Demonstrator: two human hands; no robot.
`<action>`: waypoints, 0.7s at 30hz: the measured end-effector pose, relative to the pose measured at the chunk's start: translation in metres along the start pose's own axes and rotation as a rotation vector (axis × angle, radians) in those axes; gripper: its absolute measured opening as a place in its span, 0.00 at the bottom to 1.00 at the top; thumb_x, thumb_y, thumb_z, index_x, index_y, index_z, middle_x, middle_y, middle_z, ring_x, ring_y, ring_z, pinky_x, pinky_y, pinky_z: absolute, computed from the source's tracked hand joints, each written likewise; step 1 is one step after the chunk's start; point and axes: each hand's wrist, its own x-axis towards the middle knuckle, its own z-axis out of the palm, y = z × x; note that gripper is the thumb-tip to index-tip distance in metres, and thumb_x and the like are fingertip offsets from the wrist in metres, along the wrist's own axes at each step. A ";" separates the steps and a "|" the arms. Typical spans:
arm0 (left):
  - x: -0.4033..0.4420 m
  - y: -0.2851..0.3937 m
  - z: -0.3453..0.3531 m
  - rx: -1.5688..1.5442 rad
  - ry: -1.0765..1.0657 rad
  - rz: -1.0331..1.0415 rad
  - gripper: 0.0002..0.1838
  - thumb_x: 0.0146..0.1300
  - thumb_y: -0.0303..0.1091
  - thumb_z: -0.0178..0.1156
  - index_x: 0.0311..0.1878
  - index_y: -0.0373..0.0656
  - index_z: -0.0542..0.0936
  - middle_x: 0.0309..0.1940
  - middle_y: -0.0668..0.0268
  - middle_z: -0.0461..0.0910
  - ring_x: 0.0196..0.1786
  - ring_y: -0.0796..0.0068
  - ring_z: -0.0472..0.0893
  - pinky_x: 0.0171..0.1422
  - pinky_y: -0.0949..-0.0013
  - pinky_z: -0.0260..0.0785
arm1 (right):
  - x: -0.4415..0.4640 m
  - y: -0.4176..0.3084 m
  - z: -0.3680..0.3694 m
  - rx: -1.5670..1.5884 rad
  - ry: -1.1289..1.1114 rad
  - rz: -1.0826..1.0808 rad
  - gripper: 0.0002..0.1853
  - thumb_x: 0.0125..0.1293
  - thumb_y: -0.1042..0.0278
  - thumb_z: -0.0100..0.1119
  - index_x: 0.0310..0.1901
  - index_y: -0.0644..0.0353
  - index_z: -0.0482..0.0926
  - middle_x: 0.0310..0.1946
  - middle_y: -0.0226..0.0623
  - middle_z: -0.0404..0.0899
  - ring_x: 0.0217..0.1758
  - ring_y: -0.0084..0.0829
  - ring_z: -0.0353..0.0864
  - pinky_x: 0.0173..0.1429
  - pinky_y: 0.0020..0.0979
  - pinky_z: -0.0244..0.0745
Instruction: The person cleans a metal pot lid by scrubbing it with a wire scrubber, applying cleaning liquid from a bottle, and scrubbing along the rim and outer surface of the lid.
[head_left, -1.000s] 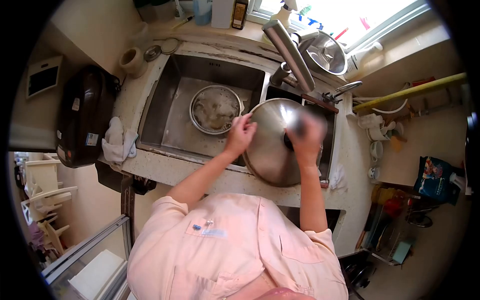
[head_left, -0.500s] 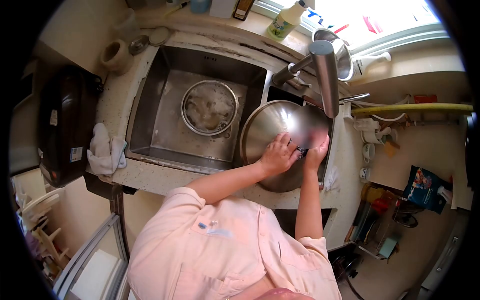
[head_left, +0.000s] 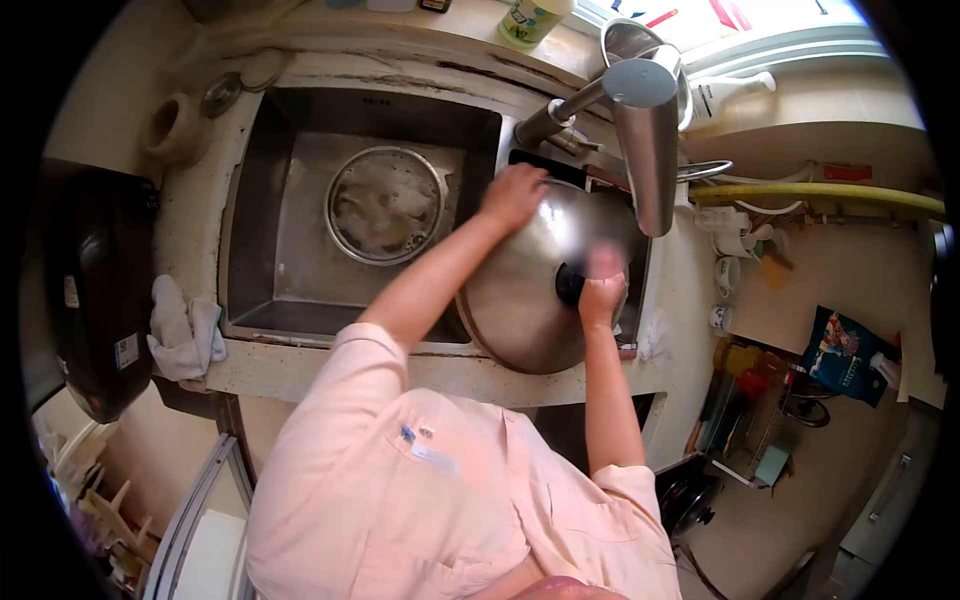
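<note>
A large domed metal pot lid (head_left: 520, 290) leans over the right-hand sink basin, its black knob (head_left: 570, 284) facing up. My left hand (head_left: 515, 196) is at the lid's upper left rim, its fingers bent over the edge, slightly blurred. Close against the knob, my right hand (head_left: 602, 292) is closed and appears to grip it; a blurred patch hides part of its fingers. In the left sink basin (head_left: 300, 200) a round metal bowl (head_left: 388, 205) holds cloudy, foamy water.
A thick metal faucet (head_left: 640, 150) rises behind the lid. A white cloth (head_left: 185, 330) lies on the counter's left edge beside a dark appliance (head_left: 105, 290). Bottles, including a yellow-green one (head_left: 535, 20), line the window ledge. A dish rack (head_left: 745, 420) stands at the right.
My left hand has moved from beside the knob up and left to the lid's rim. My right hand has stayed near the knob, shifting slightly left in view. The camera view has shifted.
</note>
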 end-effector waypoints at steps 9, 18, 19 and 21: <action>-0.018 0.038 -0.006 -0.024 -0.147 0.202 0.16 0.56 0.34 0.58 0.48 0.45 0.80 0.49 0.60 0.78 0.56 0.56 0.73 0.62 0.57 0.64 | -0.001 -0.010 0.004 0.252 0.049 0.177 0.09 0.68 0.67 0.51 0.33 0.63 0.76 0.27 0.30 0.76 0.31 0.21 0.73 0.39 0.25 0.69; -0.087 0.016 -0.070 -0.170 -0.003 0.052 0.17 0.59 0.33 0.56 0.52 0.42 0.78 0.50 0.57 0.78 0.56 0.55 0.74 0.61 0.59 0.66 | 0.000 -0.014 0.003 0.223 0.061 0.160 0.10 0.69 0.67 0.50 0.31 0.61 0.75 0.25 0.27 0.73 0.31 0.20 0.71 0.39 0.24 0.68; -0.067 0.017 -0.064 -0.195 -0.058 0.101 0.17 0.59 0.33 0.57 0.52 0.42 0.78 0.51 0.56 0.78 0.56 0.55 0.74 0.61 0.59 0.66 | -0.001 -0.014 0.004 0.244 0.057 0.172 0.10 0.70 0.67 0.49 0.32 0.61 0.74 0.25 0.28 0.74 0.31 0.20 0.71 0.40 0.24 0.69; -0.027 0.008 -0.049 -0.187 -0.125 0.066 0.17 0.60 0.34 0.57 0.52 0.41 0.78 0.50 0.56 0.78 0.55 0.55 0.75 0.60 0.59 0.67 | 0.002 -0.011 0.003 0.232 0.032 0.153 0.10 0.70 0.67 0.49 0.32 0.61 0.74 0.26 0.28 0.74 0.31 0.20 0.72 0.40 0.24 0.69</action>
